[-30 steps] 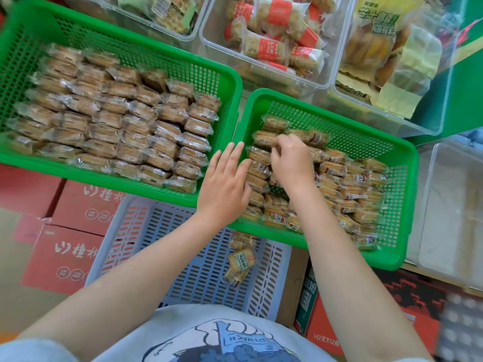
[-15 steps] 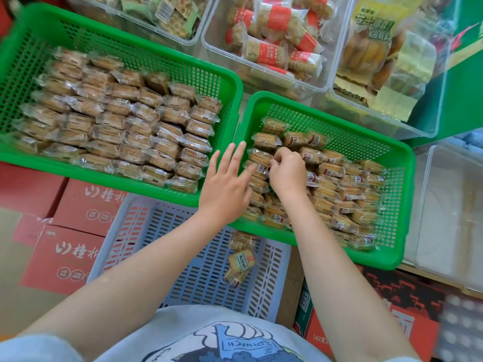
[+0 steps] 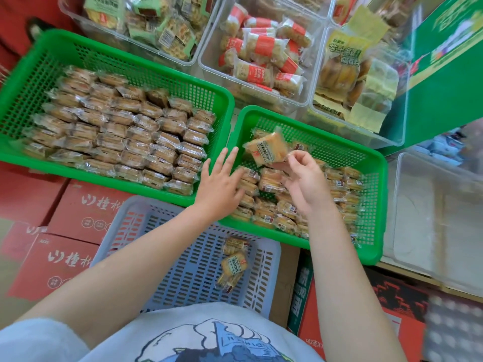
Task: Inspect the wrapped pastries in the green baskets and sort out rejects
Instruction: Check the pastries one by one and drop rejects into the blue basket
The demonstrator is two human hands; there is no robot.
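Your right arm is covering part of the pastry rows in the right green basket [image 3: 373, 205], and motion blur is smearing the labels, so those pastries are not countable. You are looking at two green baskets; the left green basket [image 3: 34, 74] is packed full. Three rejects [image 3: 233, 265] are lying in the grey basket [image 3: 167, 257]. Your right hand [image 3: 305, 178] is pinching one wrapped pastry [image 3: 266, 151] above the right basket. Your left hand [image 3: 220, 182] is resting spread-fingered on the pastries at that basket's near-left corner.
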